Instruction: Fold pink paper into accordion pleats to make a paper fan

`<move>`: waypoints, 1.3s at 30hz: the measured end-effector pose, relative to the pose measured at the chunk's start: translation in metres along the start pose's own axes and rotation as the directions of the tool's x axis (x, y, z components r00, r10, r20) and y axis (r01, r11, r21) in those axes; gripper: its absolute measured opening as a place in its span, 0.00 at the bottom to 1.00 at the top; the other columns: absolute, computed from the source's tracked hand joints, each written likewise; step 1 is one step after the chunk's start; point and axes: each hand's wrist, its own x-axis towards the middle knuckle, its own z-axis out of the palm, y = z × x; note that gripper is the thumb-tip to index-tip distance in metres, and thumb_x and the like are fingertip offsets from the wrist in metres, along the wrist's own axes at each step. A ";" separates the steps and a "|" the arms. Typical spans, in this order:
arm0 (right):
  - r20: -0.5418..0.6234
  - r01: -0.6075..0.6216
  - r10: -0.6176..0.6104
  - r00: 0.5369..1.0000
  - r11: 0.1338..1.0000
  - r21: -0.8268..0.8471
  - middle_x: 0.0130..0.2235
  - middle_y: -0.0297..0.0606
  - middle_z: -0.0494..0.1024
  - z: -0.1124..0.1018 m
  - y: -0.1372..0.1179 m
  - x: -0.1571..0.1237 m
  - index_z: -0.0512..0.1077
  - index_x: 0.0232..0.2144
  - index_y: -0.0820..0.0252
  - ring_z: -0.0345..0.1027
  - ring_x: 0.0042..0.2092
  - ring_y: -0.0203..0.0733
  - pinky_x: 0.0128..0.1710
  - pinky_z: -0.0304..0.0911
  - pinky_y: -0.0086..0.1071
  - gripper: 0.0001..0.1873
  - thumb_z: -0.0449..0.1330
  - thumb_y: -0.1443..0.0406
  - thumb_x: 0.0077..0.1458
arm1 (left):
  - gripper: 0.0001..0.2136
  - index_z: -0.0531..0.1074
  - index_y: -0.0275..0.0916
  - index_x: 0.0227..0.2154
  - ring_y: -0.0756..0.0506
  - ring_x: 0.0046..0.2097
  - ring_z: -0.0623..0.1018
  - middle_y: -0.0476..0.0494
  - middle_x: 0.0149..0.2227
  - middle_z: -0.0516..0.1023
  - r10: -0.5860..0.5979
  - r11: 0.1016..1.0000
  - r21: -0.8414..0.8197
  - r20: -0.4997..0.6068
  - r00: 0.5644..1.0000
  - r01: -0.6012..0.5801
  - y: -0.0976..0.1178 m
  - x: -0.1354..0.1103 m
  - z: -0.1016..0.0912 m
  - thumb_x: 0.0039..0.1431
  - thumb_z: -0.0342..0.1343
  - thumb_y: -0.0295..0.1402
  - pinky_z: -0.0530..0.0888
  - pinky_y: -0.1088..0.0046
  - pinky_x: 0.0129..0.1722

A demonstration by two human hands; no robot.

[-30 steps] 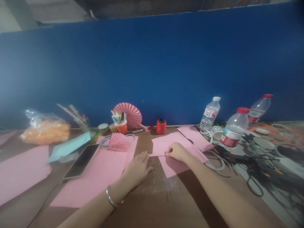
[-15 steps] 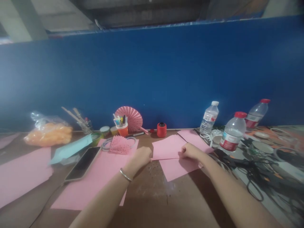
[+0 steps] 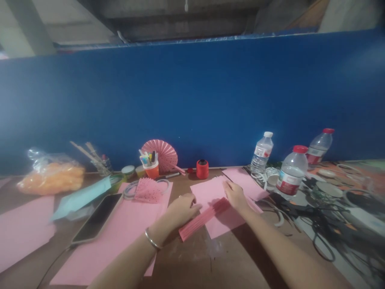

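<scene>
A pink paper strip folded into narrow pleats (image 3: pixel 203 219) lies slantwise between my hands, over flat pink paper sheets (image 3: pixel 218 228). My right hand (image 3: pixel 235 195) is closed at the strip's upper right end, with the fingertips partly hidden. My left hand (image 3: pixel 181 209), with a silver bangle on the wrist, hovers beside the strip's left part; its fingers are loosely bent, thumb and forefinger apart. Behind my left hand, a dotted pink folded fan (image 3: pixel 148 190) with grey rings rests on a large pink sheet (image 3: pixel 120 237).
A phone (image 3: pixel 98 218) lies at left near a bag of orange stuff (image 3: pixel 54 178). Along the blue partition (image 3: pixel 192 100) stand a cup of pens (image 3: pixel 151 168), an open round fan (image 3: pixel 164 154) and a red spool (image 3: pixel 202 170). Bottles (image 3: pixel 291 176) and tangled cables (image 3: pixel 325 224) crowd the right.
The paper at my hands now shows as a tilted pleated strip rather than a flat sheet edge. My left hand has loosened, and my right hand has turned upward. The view has shifted slightly.
</scene>
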 end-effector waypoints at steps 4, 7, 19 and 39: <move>0.007 0.074 -0.074 0.997 0.995 -0.061 0.18 0.30 0.60 0.003 -0.005 -0.004 0.56 0.16 0.58 0.53 0.23 0.36 0.25 0.46 0.30 0.21 0.45 0.54 0.55 | 0.22 0.66 0.40 0.41 0.40 0.38 0.71 0.40 0.39 0.71 0.109 0.992 0.056 0.013 0.994 -0.109 0.023 -0.013 0.015 0.43 0.55 0.47 0.66 0.67 0.34; 0.013 0.095 -0.094 0.995 0.993 -0.070 0.18 0.30 0.61 0.004 -0.007 -0.006 0.57 0.16 0.58 0.54 0.23 0.36 0.25 0.46 0.29 0.20 0.45 0.55 0.55 | 0.10 0.67 0.39 0.36 0.41 0.38 0.71 0.39 0.37 0.72 0.093 0.987 0.128 0.010 0.996 -0.094 0.026 -0.016 0.022 0.50 0.50 0.34 0.66 0.67 0.35; 0.245 -0.088 0.045 0.968 0.982 0.169 0.12 0.28 0.54 0.024 -0.027 -0.019 0.52 0.11 0.57 0.49 0.17 0.32 0.18 0.47 0.27 0.27 0.41 0.46 0.52 | 0.07 0.59 0.38 0.31 0.53 0.18 0.68 0.51 0.21 0.67 -0.196 0.495 -0.840 0.142 0.970 0.223 0.020 0.009 0.017 0.55 0.41 0.37 0.64 0.78 0.17; 0.254 -0.146 0.067 0.965 0.941 0.307 0.14 0.31 0.62 0.041 -0.044 -0.036 0.61 0.12 0.61 0.55 0.19 0.32 0.20 0.49 0.27 0.23 0.48 0.53 0.52 | 0.14 0.64 0.35 0.26 0.57 0.14 0.59 0.56 0.15 0.59 0.068 0.479 -0.841 0.321 0.945 0.251 0.023 0.003 0.018 0.53 0.47 0.44 0.55 0.84 0.11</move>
